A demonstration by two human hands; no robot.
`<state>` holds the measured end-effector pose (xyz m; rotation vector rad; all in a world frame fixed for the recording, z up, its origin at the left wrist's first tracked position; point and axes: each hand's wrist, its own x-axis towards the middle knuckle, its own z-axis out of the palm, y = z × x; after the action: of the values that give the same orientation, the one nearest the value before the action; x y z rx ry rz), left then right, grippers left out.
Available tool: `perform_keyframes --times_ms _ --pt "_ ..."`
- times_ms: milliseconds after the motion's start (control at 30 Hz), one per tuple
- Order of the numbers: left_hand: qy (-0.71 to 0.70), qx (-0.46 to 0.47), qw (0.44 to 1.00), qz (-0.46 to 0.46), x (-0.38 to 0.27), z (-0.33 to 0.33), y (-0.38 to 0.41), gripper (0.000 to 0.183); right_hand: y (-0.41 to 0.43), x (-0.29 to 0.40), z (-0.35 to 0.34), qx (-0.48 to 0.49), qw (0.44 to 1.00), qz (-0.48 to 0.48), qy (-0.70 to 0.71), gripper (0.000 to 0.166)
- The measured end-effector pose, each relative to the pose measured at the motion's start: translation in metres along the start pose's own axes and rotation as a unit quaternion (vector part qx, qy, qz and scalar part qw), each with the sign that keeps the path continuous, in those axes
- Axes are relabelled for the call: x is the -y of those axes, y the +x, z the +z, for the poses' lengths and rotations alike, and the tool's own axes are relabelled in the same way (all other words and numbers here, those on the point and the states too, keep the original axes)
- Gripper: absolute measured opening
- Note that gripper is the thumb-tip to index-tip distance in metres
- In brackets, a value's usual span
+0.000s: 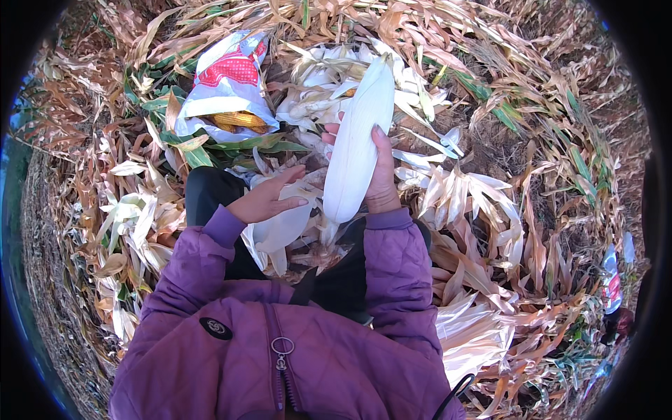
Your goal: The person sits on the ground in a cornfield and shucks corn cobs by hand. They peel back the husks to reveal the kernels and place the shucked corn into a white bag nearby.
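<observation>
An ear of corn (359, 142), still wrapped in pale husk, lies across the palm of my right hand (382, 170). The thumb presses on its right side, and the fingers show behind its left edge. To the left of the ear, my left hand (275, 197) holds nothing, its thumb and fingers apart. Below that hand, a loose white husk (283, 226) lies between my knees. Beyond my left knee, a white and red woven sack (231, 100) lies on its side. Husked yellow corn ears (239, 121) show in its mouth.
A heap of pale husks (320, 100) lies to the right of the sack. Dry corn stalks and leaves (504, 89) curve around me, and torn husks (472, 336) lie by my right side. Another white and red sack (611, 283) shows at the far right edge.
</observation>
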<state>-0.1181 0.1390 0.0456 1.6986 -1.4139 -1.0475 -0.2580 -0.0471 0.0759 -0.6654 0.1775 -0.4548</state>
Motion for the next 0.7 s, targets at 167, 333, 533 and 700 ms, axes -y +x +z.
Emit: perform_keyframes --times_ms 167,333,533,700 --pt "-0.168 -0.183 0.965 0.089 -0.055 0.035 0.037 0.085 0.008 -0.027 -0.009 -0.052 0.977 -0.02 -0.206 0.059" --pt "-0.378 -0.21 0.902 -0.002 -0.029 0.032 0.038 0.065 0.006 -0.043 -0.002 0.001 0.991 -0.025 -0.13 0.065" --pt "-0.617 -0.05 0.784 -0.046 0.01 0.036 0.019 0.064 0.016 -0.03 -0.004 -0.018 0.993 0.014 -0.113 0.062" --pt "-0.644 0.029 0.764 -0.017 0.013 0.041 0.017 0.066 0.017 -0.031 -0.013 -0.061 0.995 0.014 -0.08 0.038"
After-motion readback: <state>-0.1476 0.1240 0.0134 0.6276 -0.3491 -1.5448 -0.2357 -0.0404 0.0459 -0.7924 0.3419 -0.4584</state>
